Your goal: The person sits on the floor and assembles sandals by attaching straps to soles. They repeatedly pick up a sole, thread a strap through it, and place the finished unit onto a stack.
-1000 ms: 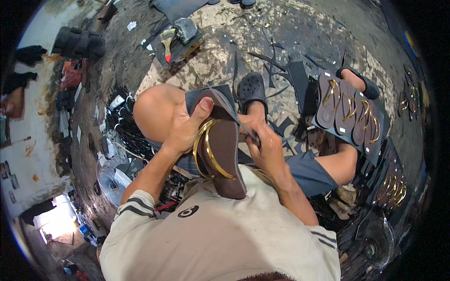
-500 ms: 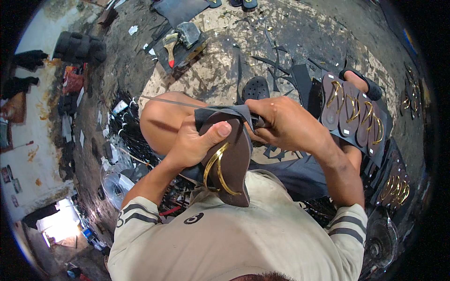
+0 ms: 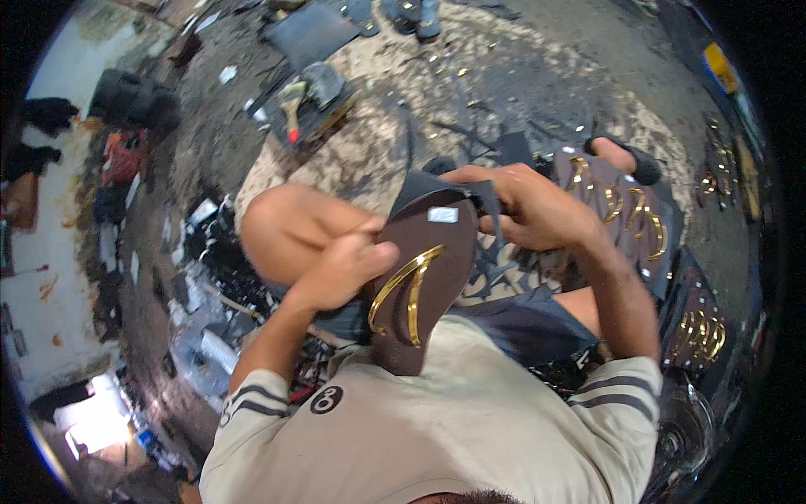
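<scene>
A brown flip-flop (image 3: 445,269) with a gold V-shaped strap (image 3: 413,307) is held upright before my chest, toe end away from me. My left hand (image 3: 346,262) grips its left edge, thumb on the top face. A small white label (image 3: 442,215) sits on the footbed near the toe. Dark sheet material (image 3: 413,191) sticks out past the toe edge, and a narrow strip of it (image 3: 487,204) hangs at the right. Beside that strip, my right hand (image 3: 537,206) is closed with curled fingers; the knife seen in it a moment earlier is hidden now.
Several gold-strapped flip-flops (image 3: 645,225) lie in a row at the right, with more (image 3: 698,332) nearer me. A brush (image 3: 292,111) rests beside a dark block (image 3: 324,84) at the far left. Dark scraps (image 3: 462,139) litter the floor. A fan (image 3: 684,428) stands at the lower right.
The flip-flop has tilted, uncovering the white label near its toe. My left thumb has slid off the toe area to the left edge. The long knife blade has gone out of sight.
</scene>
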Available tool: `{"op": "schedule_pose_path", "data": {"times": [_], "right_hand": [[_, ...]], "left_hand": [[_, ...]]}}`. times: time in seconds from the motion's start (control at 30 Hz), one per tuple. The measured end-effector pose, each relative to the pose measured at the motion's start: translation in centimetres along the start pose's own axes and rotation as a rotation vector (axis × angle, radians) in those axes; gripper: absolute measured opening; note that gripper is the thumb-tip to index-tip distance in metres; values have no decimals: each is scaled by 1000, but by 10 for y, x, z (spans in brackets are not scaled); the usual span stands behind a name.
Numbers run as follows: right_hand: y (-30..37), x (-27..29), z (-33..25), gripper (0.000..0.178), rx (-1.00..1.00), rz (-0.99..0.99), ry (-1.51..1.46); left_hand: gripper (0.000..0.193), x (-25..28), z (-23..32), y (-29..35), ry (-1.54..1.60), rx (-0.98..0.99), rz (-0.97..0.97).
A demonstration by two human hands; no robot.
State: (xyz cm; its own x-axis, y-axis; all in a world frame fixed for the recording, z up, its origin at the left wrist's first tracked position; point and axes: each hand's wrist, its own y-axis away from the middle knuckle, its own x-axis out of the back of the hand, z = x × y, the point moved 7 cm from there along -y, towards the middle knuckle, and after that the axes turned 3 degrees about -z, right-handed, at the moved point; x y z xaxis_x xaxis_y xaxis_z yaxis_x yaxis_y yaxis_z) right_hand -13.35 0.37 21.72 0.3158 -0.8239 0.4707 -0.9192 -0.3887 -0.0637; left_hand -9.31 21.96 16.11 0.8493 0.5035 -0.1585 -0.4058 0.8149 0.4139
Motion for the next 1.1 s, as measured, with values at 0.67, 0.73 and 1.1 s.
{"op": "schedule_pose_path", "data": {"times": [0.67, 0.73, 1.1], "right_hand": [[94, -119, 71, 28, -429, 734, 192], [84, -111, 68, 29, -451, 709, 210], [31, -84, 44, 31, -380, 393, 206]], "left_hand": [[41, -23, -38, -64, 934, -349, 493], [38, -24, -46, -63, 955, -312, 464], [50, -30, -51, -41, 849, -312, 430]]}}
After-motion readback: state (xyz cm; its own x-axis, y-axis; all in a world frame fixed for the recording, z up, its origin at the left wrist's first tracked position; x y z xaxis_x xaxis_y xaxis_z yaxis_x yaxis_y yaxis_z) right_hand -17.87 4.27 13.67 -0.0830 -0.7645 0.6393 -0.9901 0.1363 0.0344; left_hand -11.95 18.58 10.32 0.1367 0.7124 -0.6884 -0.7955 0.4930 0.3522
